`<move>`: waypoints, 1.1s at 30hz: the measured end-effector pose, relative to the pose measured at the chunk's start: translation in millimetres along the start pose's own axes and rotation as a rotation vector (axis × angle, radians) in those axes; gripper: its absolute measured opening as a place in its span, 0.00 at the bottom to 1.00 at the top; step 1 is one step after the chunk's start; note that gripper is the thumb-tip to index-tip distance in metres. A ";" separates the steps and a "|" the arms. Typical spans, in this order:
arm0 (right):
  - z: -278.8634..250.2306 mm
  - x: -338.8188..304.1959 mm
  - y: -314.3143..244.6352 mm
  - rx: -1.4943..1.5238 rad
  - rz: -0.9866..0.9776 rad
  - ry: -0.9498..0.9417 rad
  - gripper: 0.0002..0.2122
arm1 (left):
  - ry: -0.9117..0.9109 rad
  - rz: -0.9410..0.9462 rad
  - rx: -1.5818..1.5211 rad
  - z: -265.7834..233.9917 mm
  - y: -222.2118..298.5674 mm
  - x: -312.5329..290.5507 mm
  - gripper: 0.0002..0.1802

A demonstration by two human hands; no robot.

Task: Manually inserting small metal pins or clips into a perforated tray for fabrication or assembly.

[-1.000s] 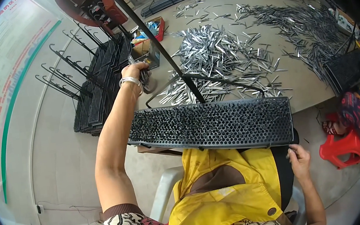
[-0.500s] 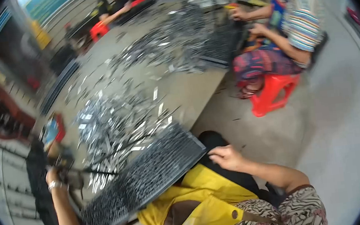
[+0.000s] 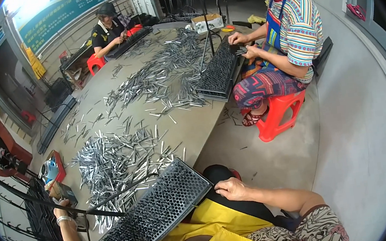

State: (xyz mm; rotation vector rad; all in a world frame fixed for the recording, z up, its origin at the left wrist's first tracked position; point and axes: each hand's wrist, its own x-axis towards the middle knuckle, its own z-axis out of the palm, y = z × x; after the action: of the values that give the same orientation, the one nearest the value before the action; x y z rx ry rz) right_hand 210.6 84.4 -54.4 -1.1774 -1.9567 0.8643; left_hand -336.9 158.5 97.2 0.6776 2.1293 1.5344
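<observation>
A black tray (image 3: 165,209) full of round holes slants across my lap and the near table edge. At its right end my right hand (image 3: 233,189) is closed, fingertips beside the corner; what they pinch, if anything, is hidden. Off to the left, my left hand (image 3: 61,209), with a bracelet at the wrist, is curled at a black metal rod (image 3: 103,213). This rod crosses over the tray's upper left, joined to a bent wire frame (image 3: 120,193). Beyond the tray lies a heap of thin, shiny metal pieces (image 3: 107,163).
A small cardboard box (image 3: 62,192) and a red tray (image 3: 59,164) stand beside my left hand. Across the table (image 3: 194,130), a person on a red stool (image 3: 280,115) works at another holed tray (image 3: 220,72). Another person (image 3: 109,35) sits at the far end.
My view has tilted up and steadied, so the table, tray and both hands sit lower in the picture. Both hands keep nearly the same places beside the tray and rod.
</observation>
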 end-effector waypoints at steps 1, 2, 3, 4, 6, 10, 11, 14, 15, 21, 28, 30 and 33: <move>1.0 -1.9 1.1 -0.027 0.017 -0.037 0.05 | -0.024 -0.015 0.041 2.5 0.3 1.4 0.06; 1.2 -0.6 2.3 -0.026 0.018 -0.039 0.05 | -0.049 -0.030 0.083 4.4 1.2 2.4 0.05; 0.6 1.9 3.8 -0.033 -0.001 -0.027 0.05 | -0.050 -0.033 0.086 5.3 3.2 2.7 0.05; -1.2 1.8 1.5 -0.039 -0.011 -0.015 0.05 | -0.060 -0.028 0.045 5.6 4.8 1.4 0.04; -5.0 4.3 -6.7 -0.003 0.065 -0.047 0.07 | -0.083 -0.021 -0.034 5.6 6.0 -1.3 0.03; -9.5 7.7 -9.4 -0.044 0.042 -0.059 0.07 | -0.072 -0.033 -0.095 8.5 1.7 5.4 0.05; -7.7 5.6 -6.7 -0.028 0.073 -0.070 0.07 | -0.168 -0.111 -0.047 9.5 2.9 5.1 0.03; -3.6 2.0 2.7 -0.065 -0.007 -0.037 0.06 | -0.191 -0.162 -0.155 25.8 4.4 -1.1 0.03; -3.5 3.0 4.0 -0.085 0.019 -0.079 0.07 | -0.215 -0.141 -0.108 27.6 8.1 -3.5 0.02; -4.0 3.7 3.0 -0.091 0.091 -0.200 0.07 | -0.210 0.033 -0.094 21.3 16.0 4.9 0.03; -8.7 3.8 -3.6 -0.121 0.055 -0.246 0.08 | -0.162 -0.095 -0.174 -72.3 -20.8 -45.5 0.05; -11.1 2.4 2.5 -0.127 0.039 -0.218 0.08 | -0.205 -0.203 -0.311 -54.1 -18.5 -119.0 0.05; -15.2 3.4 10.3 -0.148 0.026 -0.156 0.07 | -0.296 -0.251 -0.188 -44.1 -39.7 -192.6 0.03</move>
State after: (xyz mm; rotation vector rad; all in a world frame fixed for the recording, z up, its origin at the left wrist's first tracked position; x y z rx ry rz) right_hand 226.5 94.2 -53.7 -1.2545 -2.1672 0.8587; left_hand -216.7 -2.7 83.7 0.5132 1.7530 1.3812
